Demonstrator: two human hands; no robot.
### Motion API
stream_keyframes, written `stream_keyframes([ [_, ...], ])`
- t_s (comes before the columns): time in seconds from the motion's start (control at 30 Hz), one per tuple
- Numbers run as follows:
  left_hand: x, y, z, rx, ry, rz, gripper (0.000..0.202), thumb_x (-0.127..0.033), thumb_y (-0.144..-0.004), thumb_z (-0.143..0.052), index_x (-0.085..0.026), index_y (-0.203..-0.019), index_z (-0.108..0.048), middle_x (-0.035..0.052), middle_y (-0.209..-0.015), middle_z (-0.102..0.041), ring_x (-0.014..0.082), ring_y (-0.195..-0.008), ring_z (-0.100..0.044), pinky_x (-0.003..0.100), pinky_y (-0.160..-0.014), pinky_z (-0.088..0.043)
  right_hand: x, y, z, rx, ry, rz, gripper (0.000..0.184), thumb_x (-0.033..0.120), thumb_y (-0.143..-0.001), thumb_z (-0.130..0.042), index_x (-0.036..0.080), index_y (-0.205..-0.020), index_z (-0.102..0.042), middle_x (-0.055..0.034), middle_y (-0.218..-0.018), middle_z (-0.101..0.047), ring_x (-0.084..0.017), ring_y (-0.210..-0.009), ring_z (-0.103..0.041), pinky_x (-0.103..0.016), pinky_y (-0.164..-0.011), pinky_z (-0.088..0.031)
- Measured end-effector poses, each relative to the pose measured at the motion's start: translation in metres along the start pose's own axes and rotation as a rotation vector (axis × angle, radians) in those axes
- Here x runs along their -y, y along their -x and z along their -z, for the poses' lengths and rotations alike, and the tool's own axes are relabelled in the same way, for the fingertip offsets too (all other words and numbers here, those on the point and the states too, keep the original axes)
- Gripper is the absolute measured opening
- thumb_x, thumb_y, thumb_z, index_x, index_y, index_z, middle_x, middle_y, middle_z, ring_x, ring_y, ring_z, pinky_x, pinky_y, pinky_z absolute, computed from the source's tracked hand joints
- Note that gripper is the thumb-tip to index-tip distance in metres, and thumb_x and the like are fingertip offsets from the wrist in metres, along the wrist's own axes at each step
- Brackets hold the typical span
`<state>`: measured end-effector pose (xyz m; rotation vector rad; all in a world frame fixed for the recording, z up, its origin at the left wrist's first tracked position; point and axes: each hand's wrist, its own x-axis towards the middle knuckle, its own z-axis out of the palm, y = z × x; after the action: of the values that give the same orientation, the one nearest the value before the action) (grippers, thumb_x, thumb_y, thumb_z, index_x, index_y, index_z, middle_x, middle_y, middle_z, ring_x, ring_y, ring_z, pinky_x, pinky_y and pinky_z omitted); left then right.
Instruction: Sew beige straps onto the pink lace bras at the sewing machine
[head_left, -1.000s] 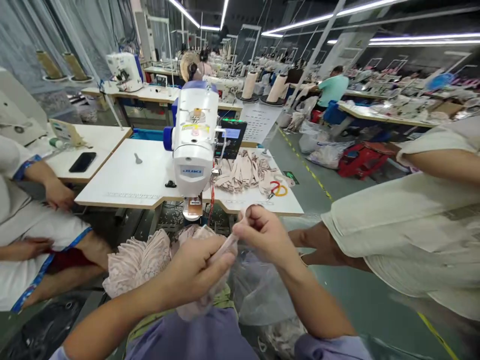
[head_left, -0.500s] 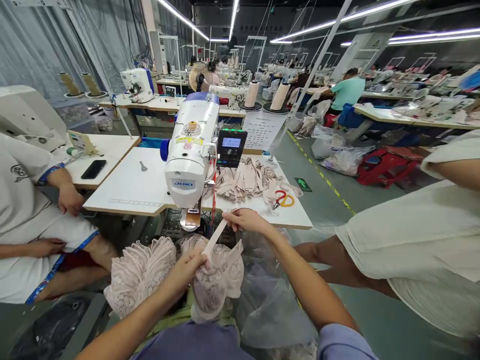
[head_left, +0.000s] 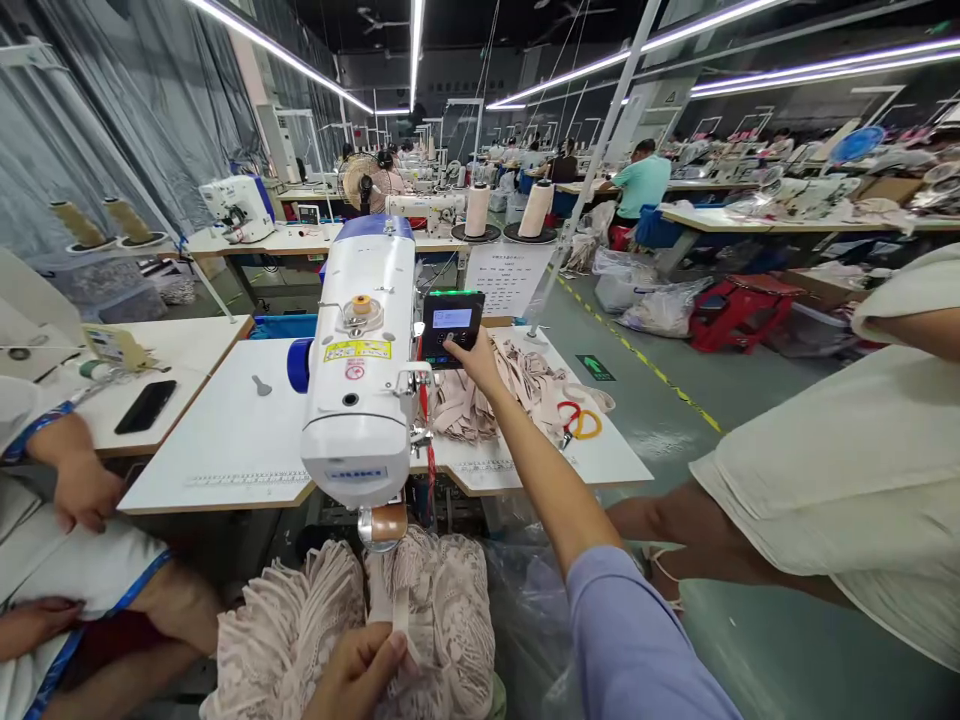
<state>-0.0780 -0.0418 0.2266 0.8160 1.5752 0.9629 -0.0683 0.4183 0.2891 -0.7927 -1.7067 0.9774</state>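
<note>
Head cam: L hand (head_left: 367,665) pinches a strap (head_left: 401,608) of a lace pc (head_left: 411,552) below table's (head_left: 232,440) front edge, prob. light, soft, snag-prone, best gripped by flat strap; R hand (head_left: 469,358) has one digit at control panel (head_left: 452,330), rest unclear, scissors (head_left: 576,430) nr table's R edge.

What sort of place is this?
Most likely a garment factory's sewing floor: there's a large white sewing machine up close, thread cones behind it, and bunched pale lace pieces in front.
</note>
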Motion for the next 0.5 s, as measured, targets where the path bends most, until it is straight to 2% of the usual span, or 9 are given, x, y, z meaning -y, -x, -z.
stream_keyframes([
  [0.13,-0.002,-0.003,0.003,-0.031,-0.024,0.011,0.071,-0.088,-0.078,-0.042,-0.019,-0.068,-0.058,0.0015,-0.068,-0.045,0.018,-0.069,-0.041,0.031,-0.067,-0.035,-0.007,-0.001,-0.006,0.016,-0.038,-0.015,0.053,0.044,-0.074,-0.07,0.018,-0.117,-0.054,-0.0106,-0.118,-0.065,-0.025,-0.109,-0.06,-0.039,-0.097,-0.048],
  [0.23,-0.007,-0.006,0.001,-0.041,-0.036,0.012,0.072,-0.089,-0.077,-0.041,-0.019,-0.064,-0.053,0.0006,-0.065,-0.043,0.0168,-0.066,-0.039,0.03,-0.064,-0.033,-0.004,-0.004,-0.008,0.006,-0.057,-0.06,0.052,0.043,-0.074,-0.069,0.016,-0.115,-0.053,-0.0116,-0.116,-0.065,-0.024,-0.105,-0.062,-0.037,-0.094,-0.05],
  [0.33,-0.018,-0.011,0.002,-0.093,-0.078,-0.036,0.07,-0.084,-0.081,-0.041,-0.019,-0.062,-0.056,0.0005,-0.062,-0.044,0.0166,-0.063,-0.04,0.03,-0.063,-0.032,0.009,0.007,-0.004,-0.099,-0.04,-0.094,0.063,0.042,-0.074,-0.07,0.014,-0.124,-0.046,-0.0171,-0.126,-0.058,-0.025,-0.115,-0.057,-0.039,-0.1,-0.047],
  [0.37,-0.022,-0.012,0.003,-0.123,-0.09,-0.062,0.069,-0.082,-0.083,-0.042,-0.018,-0.062,-0.058,0.0008,-0.061,-0.046,0.0169,-0.063,-0.042,0.03,-0.063,-0.033,0.015,0.021,-0.001,-0.171,-0.028,-0.086,0.065,0.042,-0.074,-0.071,0.014,-0.126,-0.044,-0.018,-0.13,-0.054,-0.026,-0.12,-0.054,-0.04,-0.103,-0.045],
  [0.43,-0.034,-0.015,0.006,-0.192,-0.099,-0.116,0.065,-0.076,-0.087,-0.042,-0.018,-0.064,-0.061,0.0009,-0.061,-0.048,0.0172,-0.063,-0.044,0.029,-0.062,-0.034,0.028,0.07,0.009,-0.245,-0.025,-0.062,0.055,0.047,-0.079,-0.068,0.017,-0.121,-0.049,-0.0155,-0.129,-0.054,-0.026,-0.12,-0.053,-0.04,-0.103,-0.044],
  [0.47,-0.04,-0.017,0.007,-0.223,-0.099,-0.139,0.063,-0.074,-0.089,-0.043,-0.018,-0.065,-0.063,0.0006,-0.061,-0.048,0.017,-0.063,-0.045,0.029,-0.062,-0.034,0.035,0.103,0.015,-0.176,-0.049,-0.065,0.044,0.051,-0.084,-0.063,0.019,-0.113,-0.054,-0.0126,-0.12,-0.058,-0.025,-0.113,-0.056,-0.039,-0.099,-0.046],
  [0.5,-0.046,-0.018,0.007,-0.244,-0.097,-0.162,0.061,-0.071,-0.091,-0.043,-0.018,-0.066,-0.063,0.0004,-0.061,-0.049,0.0166,-0.062,-0.045,0.028,-0.062,-0.034,0.041,0.14,0.021,0.052,-0.095,-0.104,0.038,0.057,-0.089,-0.057,0.02,-0.099,-0.059,-0.0094,-0.104,-0.062,-0.024,-0.101,-0.06,-0.039,-0.092,-0.049],
])
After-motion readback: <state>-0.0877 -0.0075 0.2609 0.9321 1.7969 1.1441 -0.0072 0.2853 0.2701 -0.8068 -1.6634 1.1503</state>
